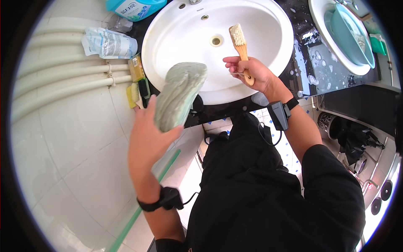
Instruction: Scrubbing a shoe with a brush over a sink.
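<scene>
My left hand [146, 138] grips one end of a pale grey-green shoe [181, 94], its long, streaked sole face turned up toward me. The shoe is slightly blurred and tilts over the near left rim of a white oval sink [217, 91]. In my right hand [256, 71] is a wooden-handled brush [241, 45]. Its cream bristles point up and away from me over the basin, and a thin cord loops from the handle's end. The brush and the shoe are apart. A metal drain [216, 40] shows in the basin beyond them.
Left of the sink stand small scrubbing brushes [138, 89], a yellow box [136, 67], a plastic pouch [110, 43] and a blue bottle [135, 8]. White pipes [72, 74] run along the tiled wall. Right, a teal basin [349, 34] leans in a second sink on the wet black counter [318, 60].
</scene>
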Motion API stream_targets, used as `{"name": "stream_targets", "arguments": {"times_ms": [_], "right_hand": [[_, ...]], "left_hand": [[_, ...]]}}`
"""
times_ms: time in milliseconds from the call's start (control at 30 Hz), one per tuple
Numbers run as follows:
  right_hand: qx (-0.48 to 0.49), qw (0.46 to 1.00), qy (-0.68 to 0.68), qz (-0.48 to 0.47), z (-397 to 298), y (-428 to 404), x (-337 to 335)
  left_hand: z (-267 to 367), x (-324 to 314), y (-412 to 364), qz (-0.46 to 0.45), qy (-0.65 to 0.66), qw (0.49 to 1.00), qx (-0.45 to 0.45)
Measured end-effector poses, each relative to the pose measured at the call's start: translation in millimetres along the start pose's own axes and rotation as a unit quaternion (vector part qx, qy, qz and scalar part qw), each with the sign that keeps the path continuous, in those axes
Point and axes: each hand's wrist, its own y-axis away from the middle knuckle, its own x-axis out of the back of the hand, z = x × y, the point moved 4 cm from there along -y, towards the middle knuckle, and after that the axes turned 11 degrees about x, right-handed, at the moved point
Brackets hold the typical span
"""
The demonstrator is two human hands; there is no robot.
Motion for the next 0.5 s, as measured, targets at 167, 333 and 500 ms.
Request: {"name": "stream_targets", "arguments": {"times_ms": [167, 333, 500], "right_hand": [[-0.003, 0.997, 0.08, -0.005, 1.9, -1.8, 2.9], [0.002, 0.934, 0.356, 0.017, -6.3, -11.8, 4.8], [-0.036, 0.908, 0.418, 0.019, -5.3, -23.9, 11.7]], "left_hand": [[7.0, -63.2, -14.0, -0.04, -0.042, 0.996, 0.068], [5.3, -79.7, -14.0, -0.036, -0.069, 0.994, 0.071], [3.7, -82.4, -11.9, -0.044, -0.061, 0.995, 0.07]]}}
